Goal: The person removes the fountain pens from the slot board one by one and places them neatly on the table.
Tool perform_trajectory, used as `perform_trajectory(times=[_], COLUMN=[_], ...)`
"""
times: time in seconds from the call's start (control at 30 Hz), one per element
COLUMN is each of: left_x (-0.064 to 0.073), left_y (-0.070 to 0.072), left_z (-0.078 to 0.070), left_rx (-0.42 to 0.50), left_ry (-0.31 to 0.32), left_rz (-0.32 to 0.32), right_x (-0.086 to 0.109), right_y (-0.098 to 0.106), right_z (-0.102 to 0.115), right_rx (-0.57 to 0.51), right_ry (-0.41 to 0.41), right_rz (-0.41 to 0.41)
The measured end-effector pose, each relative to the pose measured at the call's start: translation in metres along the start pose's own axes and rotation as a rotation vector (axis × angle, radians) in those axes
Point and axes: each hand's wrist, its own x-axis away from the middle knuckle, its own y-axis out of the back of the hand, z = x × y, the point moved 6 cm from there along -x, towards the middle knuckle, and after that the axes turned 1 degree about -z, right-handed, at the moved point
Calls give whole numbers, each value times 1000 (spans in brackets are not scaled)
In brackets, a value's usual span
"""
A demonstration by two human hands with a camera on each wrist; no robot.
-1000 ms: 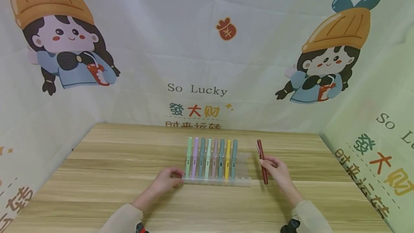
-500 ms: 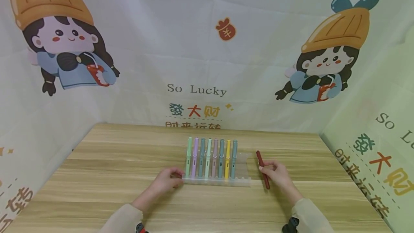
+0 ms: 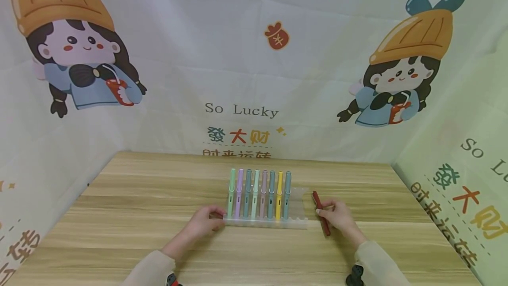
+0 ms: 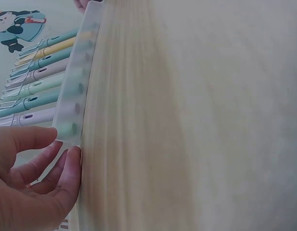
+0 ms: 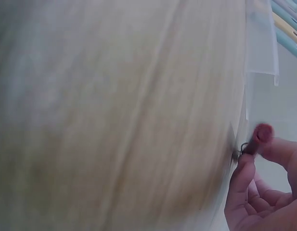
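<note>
My right hand (image 3: 340,216) pinches a dark red pen (image 3: 326,226) with a clip, just off the right end of a clear plastic pen rack (image 3: 297,223). The pen leans, its upper end tipped to the left; the right wrist view shows one red end (image 5: 264,131) between thumb and fingers. At the rack's left end, my left hand (image 3: 207,220) grips the corner, thumb on the front strip and fingertips at its lower edge in the left wrist view. Several pens stand side by side in the rack, among them a light green pen (image 3: 232,193) and a yellow pen (image 3: 279,195).
The rack's right part (image 3: 296,202) has bare notches. Beneath everything lies a wood-grain table (image 3: 254,259). A printed cloth (image 3: 190,56) hangs behind it and along both sides.
My right hand has brought the red pen slightly nearer to me and tilted it further, its upper end dropping toward the left. The left hand and rack have stayed put.
</note>
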Motion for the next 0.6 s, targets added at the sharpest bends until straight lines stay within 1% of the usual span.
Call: perform_trajectory(times=[0.23, 0.6], left_x=[0, 1], left_y=[0, 1], left_z=[-1, -3], left_rx=[0, -14], left_ry=[-2, 7], left_rz=[-2, -5], right_x=[-1, 1], right_y=[-4, -4], right_z=[0, 1], right_rx=[40, 40], right_ry=[9, -13], right_rz=[11, 30])
